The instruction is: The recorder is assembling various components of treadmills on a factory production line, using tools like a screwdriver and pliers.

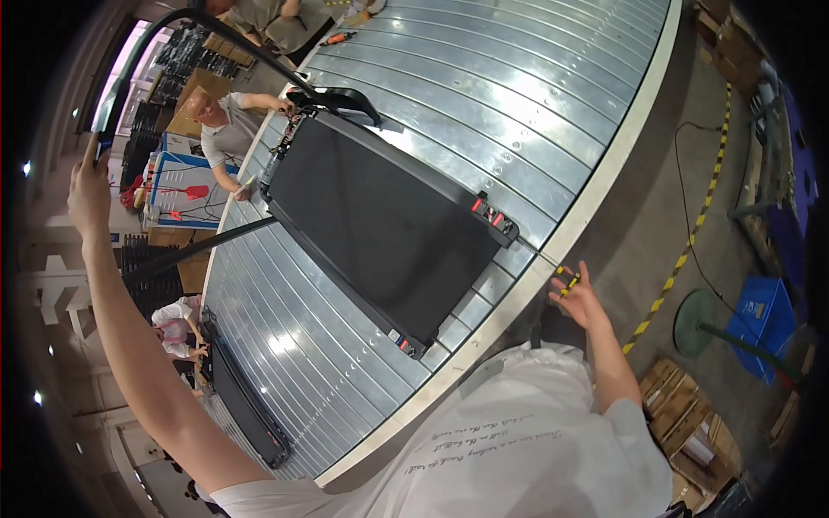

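A treadmill with a black belt [371, 224] lies on the slatted metal conveyor in front of me. Its black upright frame [207, 24] rises from the far end and curves over to the left. High at the left, my left hand [89, 194] is raised with its fingers closed round the end of that frame. My right hand [587, 302], beyond the conveyor's near edge, holds a tool with a yellow-and-black handle [566, 281]. A thin shaft seems to run from it toward the treadmill's near right corner. Red and silver parts [494, 216] show at that corner.
Across the conveyor [449, 78], a co-worker [226, 129] has both hands at the treadmill's far end. Another black treadmill base [246, 397] lies farther left, beside another person [177, 326]. At the right stand a blue bin [760, 328], cardboard [682, 423] and a green round-based stand [695, 321].
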Demonstrator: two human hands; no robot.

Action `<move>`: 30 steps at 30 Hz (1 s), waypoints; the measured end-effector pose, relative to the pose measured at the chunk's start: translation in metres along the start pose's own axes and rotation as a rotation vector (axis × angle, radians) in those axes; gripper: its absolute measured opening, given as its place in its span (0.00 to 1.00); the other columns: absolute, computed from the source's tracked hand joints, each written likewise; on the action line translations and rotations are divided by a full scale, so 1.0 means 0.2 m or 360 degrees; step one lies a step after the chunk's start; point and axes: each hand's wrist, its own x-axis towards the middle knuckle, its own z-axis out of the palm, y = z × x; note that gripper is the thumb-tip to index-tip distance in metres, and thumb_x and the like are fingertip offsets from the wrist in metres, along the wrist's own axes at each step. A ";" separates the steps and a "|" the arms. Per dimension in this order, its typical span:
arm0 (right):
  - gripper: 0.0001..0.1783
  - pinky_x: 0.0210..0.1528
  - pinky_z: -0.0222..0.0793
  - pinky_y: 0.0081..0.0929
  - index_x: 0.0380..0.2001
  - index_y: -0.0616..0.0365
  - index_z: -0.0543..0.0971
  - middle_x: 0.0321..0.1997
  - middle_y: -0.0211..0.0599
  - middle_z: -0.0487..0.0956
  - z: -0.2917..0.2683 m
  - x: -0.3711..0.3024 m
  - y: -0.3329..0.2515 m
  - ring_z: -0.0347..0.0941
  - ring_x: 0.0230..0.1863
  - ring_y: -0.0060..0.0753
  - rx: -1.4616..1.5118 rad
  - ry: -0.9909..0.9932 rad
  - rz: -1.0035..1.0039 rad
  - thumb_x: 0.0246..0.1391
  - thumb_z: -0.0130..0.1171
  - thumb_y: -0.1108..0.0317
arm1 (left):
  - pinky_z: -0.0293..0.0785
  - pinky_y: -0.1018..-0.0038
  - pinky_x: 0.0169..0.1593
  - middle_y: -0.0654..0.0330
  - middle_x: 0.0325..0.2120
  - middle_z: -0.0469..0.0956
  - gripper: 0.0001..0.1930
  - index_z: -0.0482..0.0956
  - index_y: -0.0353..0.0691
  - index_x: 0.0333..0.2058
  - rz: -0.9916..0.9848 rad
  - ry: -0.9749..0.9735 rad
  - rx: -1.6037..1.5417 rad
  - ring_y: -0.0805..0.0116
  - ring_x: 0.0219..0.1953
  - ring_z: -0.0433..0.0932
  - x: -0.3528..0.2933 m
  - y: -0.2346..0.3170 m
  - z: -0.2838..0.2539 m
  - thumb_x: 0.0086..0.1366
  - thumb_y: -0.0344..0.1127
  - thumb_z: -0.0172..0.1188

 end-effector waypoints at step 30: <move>0.51 0.35 0.77 0.37 0.67 0.41 0.39 0.62 0.52 0.56 -0.10 0.14 0.17 0.74 0.42 0.42 -0.0727 0.0420 -0.0378 0.49 0.62 0.52 | 0.71 0.59 0.47 0.59 0.48 0.72 0.23 0.59 0.73 0.59 0.0004 -0.0142 -0.0097 0.52 0.48 0.73 0.04 0.09 -0.13 0.64 0.53 0.47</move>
